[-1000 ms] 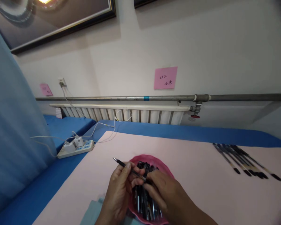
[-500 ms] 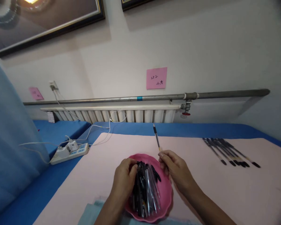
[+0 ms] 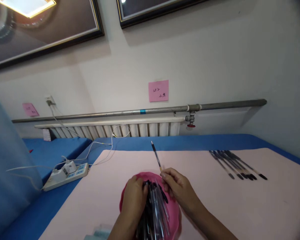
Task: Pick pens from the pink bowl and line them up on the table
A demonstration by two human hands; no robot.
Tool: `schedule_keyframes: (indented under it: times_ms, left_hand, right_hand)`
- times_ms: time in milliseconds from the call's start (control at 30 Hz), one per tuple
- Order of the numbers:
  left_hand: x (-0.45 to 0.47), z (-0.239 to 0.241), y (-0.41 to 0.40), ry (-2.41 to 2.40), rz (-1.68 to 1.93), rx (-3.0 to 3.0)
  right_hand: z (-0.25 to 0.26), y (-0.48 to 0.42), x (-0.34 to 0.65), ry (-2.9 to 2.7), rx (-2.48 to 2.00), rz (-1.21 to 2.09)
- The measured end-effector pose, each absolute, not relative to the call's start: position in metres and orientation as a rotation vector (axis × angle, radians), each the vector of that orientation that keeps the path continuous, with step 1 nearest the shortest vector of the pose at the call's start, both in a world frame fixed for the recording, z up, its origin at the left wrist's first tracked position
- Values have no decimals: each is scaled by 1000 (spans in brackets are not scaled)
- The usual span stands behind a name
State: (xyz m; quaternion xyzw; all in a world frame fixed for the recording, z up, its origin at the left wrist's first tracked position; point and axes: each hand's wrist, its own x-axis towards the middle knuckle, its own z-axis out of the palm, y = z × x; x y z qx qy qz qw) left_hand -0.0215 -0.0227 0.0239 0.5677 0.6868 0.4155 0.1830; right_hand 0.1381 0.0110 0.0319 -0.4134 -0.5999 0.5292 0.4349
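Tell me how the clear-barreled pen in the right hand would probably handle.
The clear-barreled pen is probably stiff: it juts straight from the right hand with no visible bend. It's likely light, since that hand just pinches it toward its rear. Laid flat, it may roll if nudged, as its barrel looks slim and round.

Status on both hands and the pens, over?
Right hand pinching one pen. Left hand at pink bowl of pens, grip unclear. Power strip off left, apart from both hands.

The wall's (image 3: pixel 202 60) pink note (image 3: pixel 153 98) reads "252" (characters (image 3: pixel 162 95) below unclear)
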Motion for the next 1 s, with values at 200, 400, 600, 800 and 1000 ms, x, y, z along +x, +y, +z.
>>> schedule_keyframes:
  times_ms: [200, 400, 600, 800, 1000]
  left_hand:
    - [-36, 42, -35, 1590, 1528, 1104]
    - [-42, 48, -34, 1132, 1627, 615]
    - [-40, 47, -34, 953, 1671, 617]
    - [-42, 49, -37, 948, 1615, 608]
    - [-42, 50, -36, 951, 1594, 621]
  right_hand:
    - [35, 1, 132, -1696, -986, 1173]
    - [36, -10, 127, -1974, -912, 960]
    - [32, -16, 122, -2192, -839, 823]
    - [32, -20, 117, -2206, -857, 837]
    - [31, -22, 116, -2128, -959, 922]
